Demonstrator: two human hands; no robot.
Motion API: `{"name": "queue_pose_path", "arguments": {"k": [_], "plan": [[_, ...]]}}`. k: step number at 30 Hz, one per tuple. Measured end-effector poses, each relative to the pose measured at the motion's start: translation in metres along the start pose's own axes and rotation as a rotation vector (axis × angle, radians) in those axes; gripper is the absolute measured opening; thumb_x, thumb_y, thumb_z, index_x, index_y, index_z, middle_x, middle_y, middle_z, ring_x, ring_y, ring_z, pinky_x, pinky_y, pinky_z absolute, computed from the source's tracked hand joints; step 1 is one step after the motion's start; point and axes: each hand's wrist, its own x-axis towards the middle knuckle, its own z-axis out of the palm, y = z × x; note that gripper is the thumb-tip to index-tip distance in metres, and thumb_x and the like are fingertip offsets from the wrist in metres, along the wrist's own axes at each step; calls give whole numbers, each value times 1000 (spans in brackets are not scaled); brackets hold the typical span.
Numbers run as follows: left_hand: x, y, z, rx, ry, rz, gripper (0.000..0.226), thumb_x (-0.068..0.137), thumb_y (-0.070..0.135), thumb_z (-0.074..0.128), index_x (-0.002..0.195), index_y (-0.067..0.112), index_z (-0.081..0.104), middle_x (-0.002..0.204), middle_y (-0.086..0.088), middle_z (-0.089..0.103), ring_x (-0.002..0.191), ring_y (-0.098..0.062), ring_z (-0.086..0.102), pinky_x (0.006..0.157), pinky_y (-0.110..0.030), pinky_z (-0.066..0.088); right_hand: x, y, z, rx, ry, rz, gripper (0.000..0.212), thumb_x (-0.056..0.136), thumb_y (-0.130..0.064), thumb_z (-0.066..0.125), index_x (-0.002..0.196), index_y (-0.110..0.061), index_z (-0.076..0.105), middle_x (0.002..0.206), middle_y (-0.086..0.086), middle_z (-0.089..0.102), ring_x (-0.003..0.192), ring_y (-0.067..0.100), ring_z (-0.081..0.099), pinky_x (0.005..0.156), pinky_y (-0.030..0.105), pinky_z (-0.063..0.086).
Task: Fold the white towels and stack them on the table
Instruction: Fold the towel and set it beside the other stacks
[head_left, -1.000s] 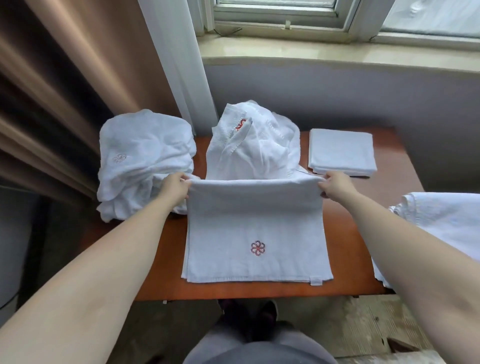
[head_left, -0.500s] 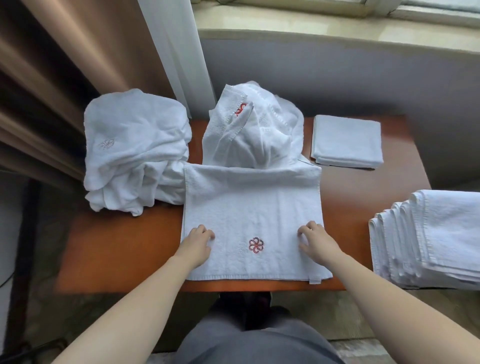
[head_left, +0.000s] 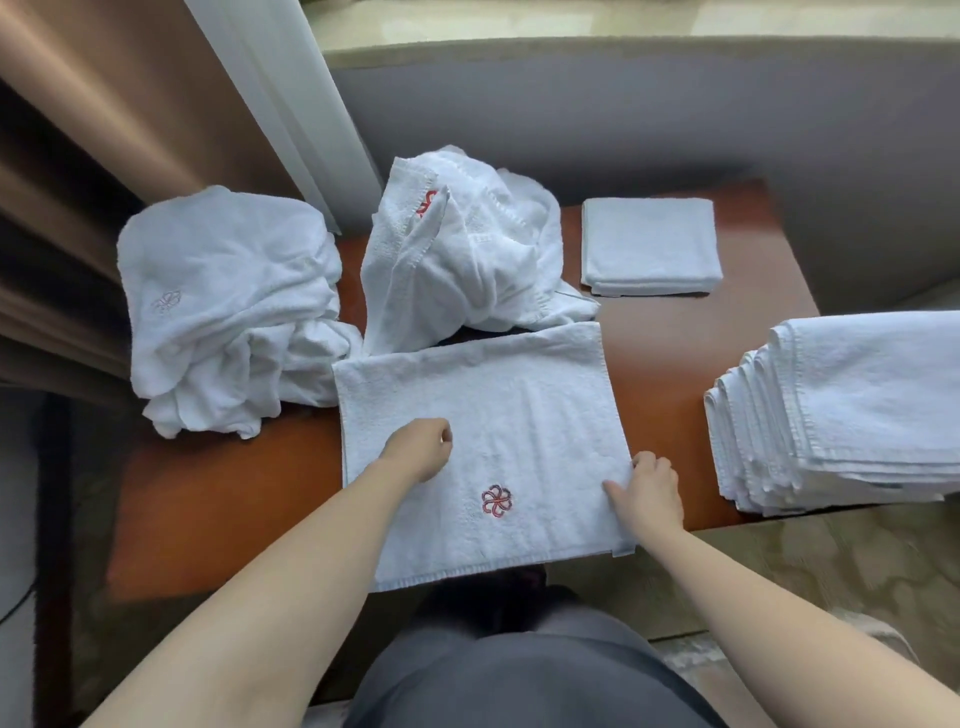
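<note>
A half-folded white towel (head_left: 519, 410) with a red flower emblem lies flat at the front middle of the brown table (head_left: 208, 509). My left hand (head_left: 418, 449) rests on its left half, fingers bent down onto the cloth. At the towel's right edge, my right hand (head_left: 649, 486) grips the cloth, thumb on top. A stack of folded towels (head_left: 852, 405) sits at the table's right end, and a single folded towel (head_left: 649, 244) lies at the back right.
Two crumpled heaps of white towels stand behind: one at the left (head_left: 223, 301), one in the middle (head_left: 457, 254) touching the flat towel's far edge. A curtain (head_left: 130, 104) hangs at the left and a grey wall runs behind the table.
Both hands left the towel's far corners and came back to its near half. Since then my left hand slid further onto the cloth and my right hand moved out to the right edge.
</note>
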Motion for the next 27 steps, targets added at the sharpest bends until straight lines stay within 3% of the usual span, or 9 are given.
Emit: {"name": "queue_pose_path", "arguments": {"k": [4,9,13,16,18,21,25,27], "plan": [[35,58,-15,-8,-35,110,17,98,26,50,109,23,64,114,-2,65,99,-23,59,77,-32,44,-10,6,6,-141,-32,44,61,91,-56,64,129,-12,47,129,8,48,116,23,51,96,35,51],[80,120,-32,-2,58,212,17,102,32,50,99,19,61,109,-6,67,103,-26,60,83,-36,47,-13,10,11,-115,-101,101,46,96,-56,55,114,-14,62,122,7,53,110,22,51,94,37,47],[114,155,-39,80,135,302,27,101,27,51,121,17,64,126,-6,61,118,-27,56,89,-37,45,-14,12,9,-30,-121,101,37,97,-50,57,111,-15,60,119,5,52,109,22,50,94,37,46],[135,175,-35,81,118,324,36,99,32,51,133,22,57,133,-3,60,124,-25,54,98,-41,45,-14,16,4,74,-143,91,28,98,-42,58,103,-15,55,111,3,53,99,20,51,85,35,49],[143,187,-28,119,46,320,38,100,34,51,135,20,54,132,-6,61,120,-27,57,92,-36,44,-15,20,1,139,-162,99,24,98,-38,60,96,-16,51,101,3,56,89,20,56,76,35,52],[150,203,-19,182,17,331,40,97,29,57,135,17,53,132,-10,59,118,-29,57,94,-41,49,-16,26,-2,289,-181,150,24,95,-34,65,92,-18,47,89,1,59,73,17,56,57,30,44],[154,212,-14,258,23,325,41,95,31,61,132,16,53,128,-11,59,117,-30,57,93,-42,50,-18,32,-4,463,-175,226,30,87,-33,75,98,-19,51,93,-3,61,77,13,59,55,25,41],[157,216,-15,260,25,335,43,93,30,62,132,16,50,131,-11,56,120,-30,55,92,-40,48,-18,33,-4,493,-192,261,28,85,-34,77,90,-17,55,88,-5,60,75,12,59,54,23,41]]}}
